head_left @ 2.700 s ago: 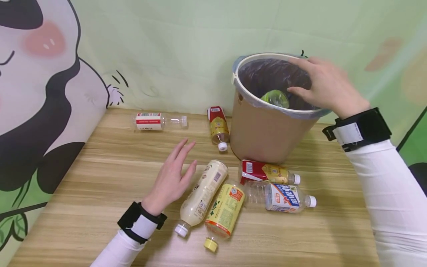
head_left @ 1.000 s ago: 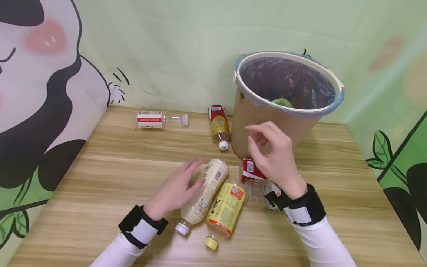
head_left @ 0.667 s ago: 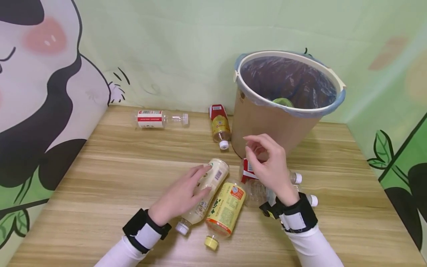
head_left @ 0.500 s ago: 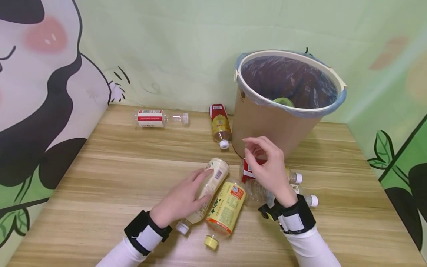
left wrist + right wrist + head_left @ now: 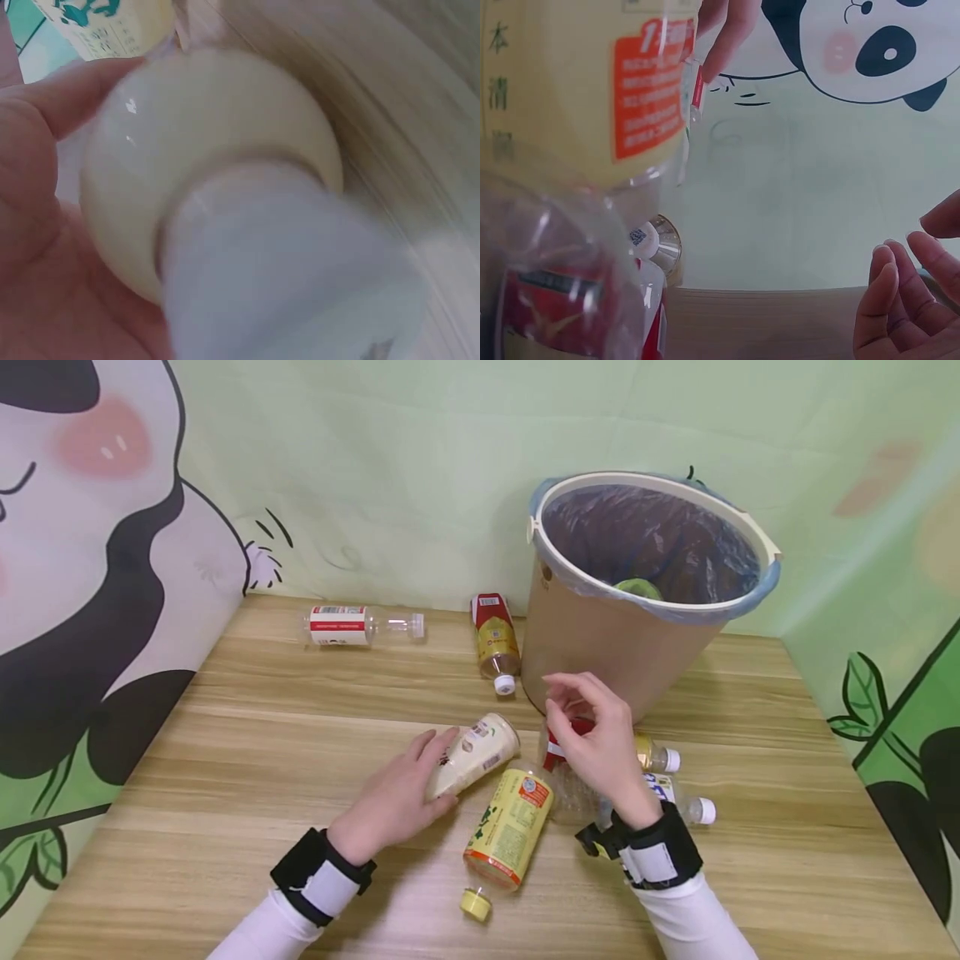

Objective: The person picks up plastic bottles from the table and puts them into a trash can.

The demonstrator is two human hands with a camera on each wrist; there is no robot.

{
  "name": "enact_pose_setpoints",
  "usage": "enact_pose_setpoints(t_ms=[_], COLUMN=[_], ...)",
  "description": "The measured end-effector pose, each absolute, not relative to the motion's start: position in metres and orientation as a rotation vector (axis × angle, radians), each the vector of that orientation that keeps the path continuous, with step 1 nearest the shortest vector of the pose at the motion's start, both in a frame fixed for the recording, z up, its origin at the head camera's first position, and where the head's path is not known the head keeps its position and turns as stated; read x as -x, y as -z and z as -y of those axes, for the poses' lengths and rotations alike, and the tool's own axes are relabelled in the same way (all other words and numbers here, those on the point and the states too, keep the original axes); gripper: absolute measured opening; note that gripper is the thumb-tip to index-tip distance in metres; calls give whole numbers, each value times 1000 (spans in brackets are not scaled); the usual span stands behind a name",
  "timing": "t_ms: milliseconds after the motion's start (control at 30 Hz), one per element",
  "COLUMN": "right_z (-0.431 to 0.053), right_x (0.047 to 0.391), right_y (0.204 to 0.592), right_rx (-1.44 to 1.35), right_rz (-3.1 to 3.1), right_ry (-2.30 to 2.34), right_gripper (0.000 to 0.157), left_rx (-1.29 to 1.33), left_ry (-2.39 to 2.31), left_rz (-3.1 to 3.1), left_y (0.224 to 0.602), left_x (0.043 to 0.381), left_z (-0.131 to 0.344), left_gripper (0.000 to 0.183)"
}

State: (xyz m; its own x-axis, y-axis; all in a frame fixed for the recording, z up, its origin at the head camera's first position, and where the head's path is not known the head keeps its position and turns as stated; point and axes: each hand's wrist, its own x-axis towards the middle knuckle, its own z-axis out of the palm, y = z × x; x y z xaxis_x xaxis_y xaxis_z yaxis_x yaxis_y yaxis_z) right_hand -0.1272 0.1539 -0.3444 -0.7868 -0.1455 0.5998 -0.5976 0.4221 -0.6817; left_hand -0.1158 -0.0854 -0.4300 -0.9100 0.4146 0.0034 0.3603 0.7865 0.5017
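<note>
My left hand grips a cream-coloured drink bottle, fingers over one side and thumb on the other. In the left wrist view the bottle's pale shoulder lies in the palm, with its white cap blurred towards the camera. Right of it lies a yellow-labelled bottle with a yellow cap. My right hand hovers with loosely bent fingers and holds nothing; the right wrist view shows its fingers bare. Partly hidden beneath it are a red-and-yellow bottle and a clear bottle with a blue-and-white label.
A brown bin with a plastic liner stands at the back right. A green bottle shows inside it. Another red-and-yellow bottle lies beside the bin, and a clear red-and-white-labelled bottle lies back left. A printed curtain backs the wooden table.
My right hand has come down from the bin to above the bottles. My left hand has closed around the cream bottle and turned it, drawing it slightly left, away from the yellow-labelled one.
</note>
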Motion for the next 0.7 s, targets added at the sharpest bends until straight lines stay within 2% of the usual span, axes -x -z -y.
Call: enact_pose_setpoints(t_ms=[700], right_z=[-150], right_x=[126], right_y=[351], right_rx=[-648], right_rz=[2263], right_ry=[-1374], right_gripper=[24], left_rx=[-614], left_ry=[-750], left_rz=[-3006], left_y=[435], left_x=[128], left_z=[101], left_gripper=[73])
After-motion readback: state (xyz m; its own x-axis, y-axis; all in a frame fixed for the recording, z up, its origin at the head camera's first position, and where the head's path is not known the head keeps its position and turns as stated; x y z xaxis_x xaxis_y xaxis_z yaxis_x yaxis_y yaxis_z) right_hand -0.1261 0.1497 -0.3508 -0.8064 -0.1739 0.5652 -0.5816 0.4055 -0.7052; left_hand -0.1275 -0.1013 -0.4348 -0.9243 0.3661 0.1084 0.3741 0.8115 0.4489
